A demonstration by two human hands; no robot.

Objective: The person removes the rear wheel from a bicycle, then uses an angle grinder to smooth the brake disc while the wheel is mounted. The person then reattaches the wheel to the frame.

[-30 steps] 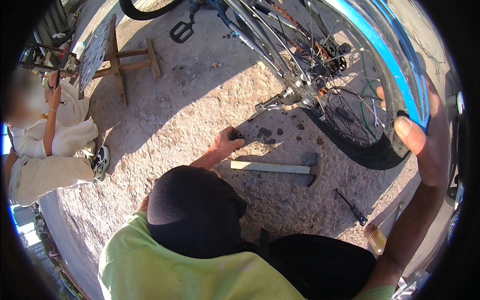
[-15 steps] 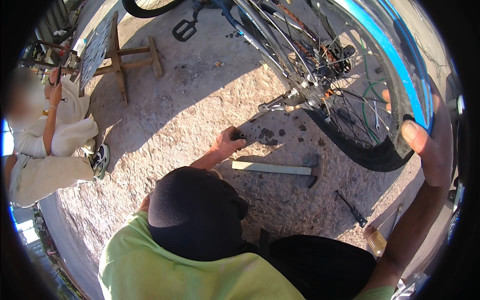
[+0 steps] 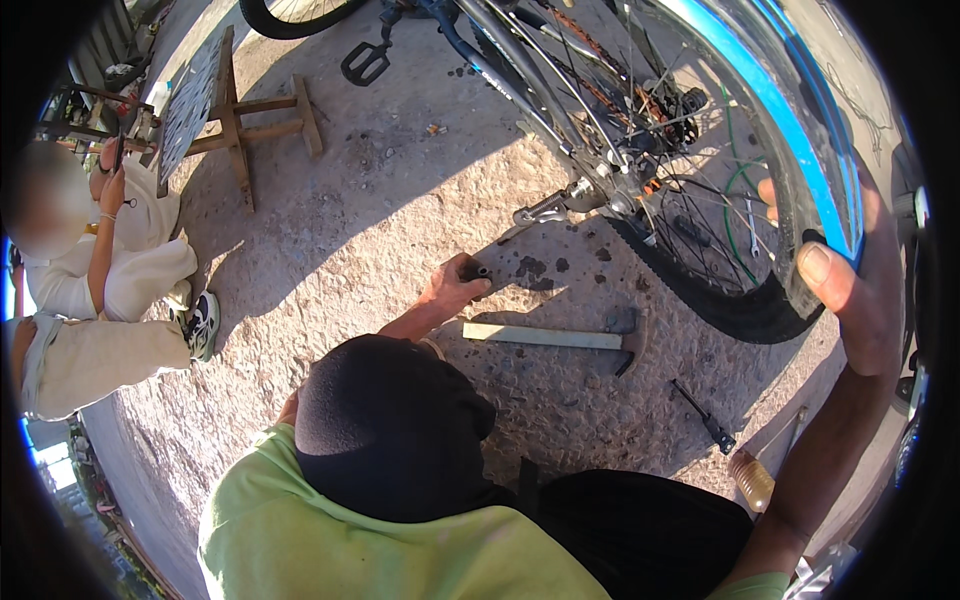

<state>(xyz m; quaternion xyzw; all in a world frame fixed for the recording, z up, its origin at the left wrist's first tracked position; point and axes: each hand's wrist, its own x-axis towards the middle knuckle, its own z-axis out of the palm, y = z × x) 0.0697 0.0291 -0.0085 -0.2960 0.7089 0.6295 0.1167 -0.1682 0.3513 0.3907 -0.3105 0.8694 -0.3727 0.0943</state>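
Note:
Neither of my hands shows. In front of me a crouching person in a black cap (image 3: 380, 430) and green shirt (image 3: 330, 540) has a left hand (image 3: 450, 290) closed on a small dark tube-like part (image 3: 476, 270) near the ground. That person's right hand (image 3: 845, 285) grips the rear tyre (image 3: 740, 320) of a bicycle with blue stripes (image 3: 835, 200) along the upper right. Below the axle and derailleur lie a pale-handled hammer (image 3: 545, 335), a dark slender tool (image 3: 700, 410) and a wrench (image 3: 752, 225).
At the left another person in pale clothes (image 3: 110, 350) holds a dark object (image 3: 117, 150) beside a board on a wooden stand (image 3: 230, 130). The bicycle's pedal (image 3: 365, 62) and front wheel (image 3: 290, 25) are at the top. An amber plastic bottle (image 3: 750, 478) lies at lower right.
The whole view shifts very slightly. The crouching person's right hand on the tyre moves a little; the left hand and the tools on the ground stay put.

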